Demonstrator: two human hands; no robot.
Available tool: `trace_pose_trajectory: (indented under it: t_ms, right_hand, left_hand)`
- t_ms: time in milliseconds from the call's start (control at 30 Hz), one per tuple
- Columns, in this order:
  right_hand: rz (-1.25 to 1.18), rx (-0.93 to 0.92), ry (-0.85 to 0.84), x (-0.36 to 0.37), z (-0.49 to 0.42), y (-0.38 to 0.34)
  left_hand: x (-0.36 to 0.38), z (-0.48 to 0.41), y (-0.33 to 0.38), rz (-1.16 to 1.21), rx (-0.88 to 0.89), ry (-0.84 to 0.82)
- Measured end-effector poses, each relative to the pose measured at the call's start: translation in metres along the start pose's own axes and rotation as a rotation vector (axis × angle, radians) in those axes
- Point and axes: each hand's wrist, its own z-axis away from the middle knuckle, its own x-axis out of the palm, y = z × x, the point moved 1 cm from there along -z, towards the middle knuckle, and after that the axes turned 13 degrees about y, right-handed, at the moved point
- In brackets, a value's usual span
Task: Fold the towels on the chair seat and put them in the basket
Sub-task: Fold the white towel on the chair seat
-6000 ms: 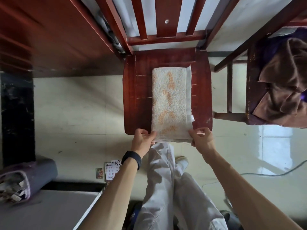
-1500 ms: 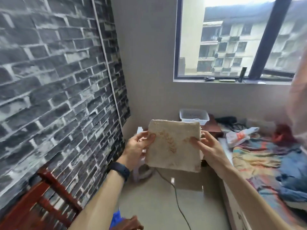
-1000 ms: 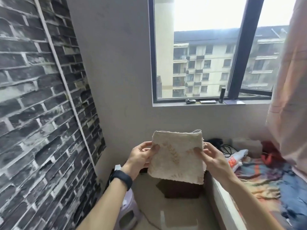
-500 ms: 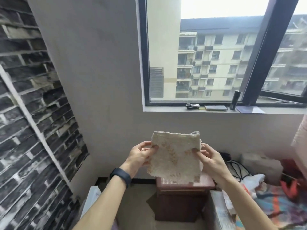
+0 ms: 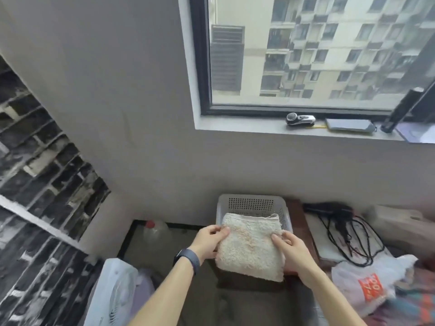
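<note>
1. Cream terry towel, folded into a thick square, is being pinched at its two side edges. The left hand is clamping the left edge between thumb and curled fingers. The right hand is doing the same on the right edge, its thumb lying on top.
2. Both forearms are reaching forward and down, roughly parallel, and a dark wristband is sitting on the left wrist.
3. The towel is hanging tilted over the near rim of the grey perforated basket. Its far edge is reaching over the opening and its near edge is overhanging toward the person. I am judging it as not yet let go.
4. The basket is sitting at the back edge of a small dark wooden stand, against the wall below the window.
5. As I am reading the progress, folding of this towel is done, while lowering and releasing are remaining. The towel is hiding the basket's inside and the chair is out of view, so I cannot tell how many towels are waiting.
</note>
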Motion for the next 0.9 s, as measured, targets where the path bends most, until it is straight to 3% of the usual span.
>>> trace_pose_trajectory:
  t_ms: [233, 500, 700, 900]
  right_hand:
    - [0.147, 0.315, 0.089, 0.024, -0.079, 0.027]
    - [0.345, 0.359, 0.018, 0.047, -0.164, 0.032]
    - [0.385, 0.321, -0.016, 0.081, -0.229, 0.048]
    - [0.542, 0.334, -0.055, 0.093, -0.25, 0.074]
  left_hand:
    - [0.032, -0.089, 0.0, -0.081, -0.223, -0.036]
    - [0.053, -0.175, -0.004, -0.065, -0.384, -0.04]
    - [0.059, -0.224, -0.013, -0.269, -0.293, 0.053]
    - [0.067, -0.227, -0.026, -0.624, -0.027, 0.091]
